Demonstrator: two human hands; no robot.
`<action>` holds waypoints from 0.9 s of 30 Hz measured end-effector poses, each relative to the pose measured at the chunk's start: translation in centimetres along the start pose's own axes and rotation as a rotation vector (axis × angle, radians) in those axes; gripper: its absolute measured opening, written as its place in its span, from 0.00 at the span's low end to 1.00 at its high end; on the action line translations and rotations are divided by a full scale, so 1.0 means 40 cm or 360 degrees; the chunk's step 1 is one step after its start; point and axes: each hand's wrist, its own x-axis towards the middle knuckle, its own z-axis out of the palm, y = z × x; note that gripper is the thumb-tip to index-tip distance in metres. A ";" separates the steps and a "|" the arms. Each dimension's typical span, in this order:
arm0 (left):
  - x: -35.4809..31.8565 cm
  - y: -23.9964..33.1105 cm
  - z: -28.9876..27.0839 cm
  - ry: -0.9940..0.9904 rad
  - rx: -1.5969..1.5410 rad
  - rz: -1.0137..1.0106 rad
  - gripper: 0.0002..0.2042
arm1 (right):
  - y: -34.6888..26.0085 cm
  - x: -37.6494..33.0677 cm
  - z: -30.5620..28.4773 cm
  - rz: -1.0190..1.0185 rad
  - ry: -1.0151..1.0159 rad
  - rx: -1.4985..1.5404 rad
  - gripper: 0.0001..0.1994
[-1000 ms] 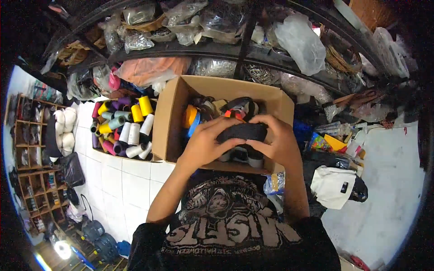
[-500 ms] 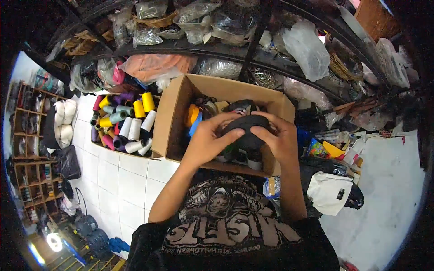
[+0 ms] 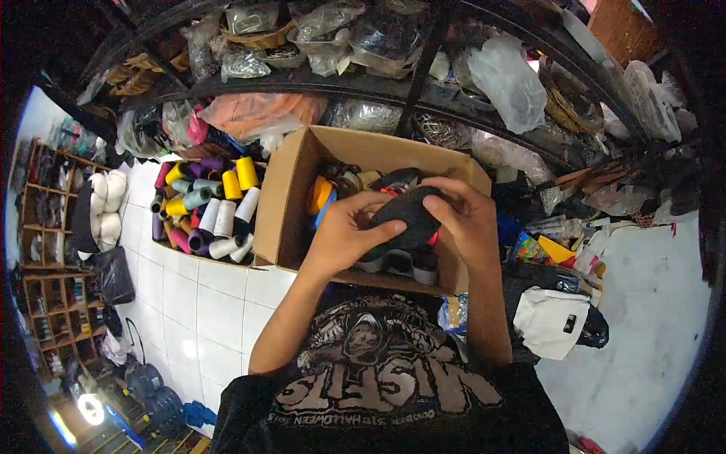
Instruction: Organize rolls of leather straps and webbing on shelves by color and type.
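1. The black roll (image 3: 411, 215) is above the cardboard box (image 3: 281, 198), tilted.
2. The left hand (image 3: 350, 227) grasps the roll's left side, thumb pressed on its face.
3. The right hand (image 3: 467, 221) grips its right side between thumb and fingers.
4. Colourful thread spools (image 3: 224, 217) lie just left of the box; a white bag (image 3: 550, 323) lies to its right.
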 end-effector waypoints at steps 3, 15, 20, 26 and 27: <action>-0.002 -0.001 -0.001 -0.0024 0.0050 -0.0003 0.18 | -0.002 0.009 0.004 -0.0087 0.0103 0.0008 0.12; -0.014 -0.001 -0.005 0.0026 0.0006 0.0058 0.20 | -0.036 0.029 0.008 -0.0144 0.0143 0.0157 0.13; -0.025 0.008 -0.015 0.0002 0.0227 0.0071 0.20 | -0.050 0.045 0.003 -0.0225 0.0257 -0.0040 0.11; -0.019 0.033 -0.014 -0.0089 0.0420 0.0078 0.14 | -0.098 0.067 0.020 -0.0151 0.0131 -0.0572 0.12; -0.015 0.031 -0.016 -0.0103 0.0540 0.0163 0.13 | -0.098 0.074 0.023 -0.0158 0.0129 -0.0574 0.12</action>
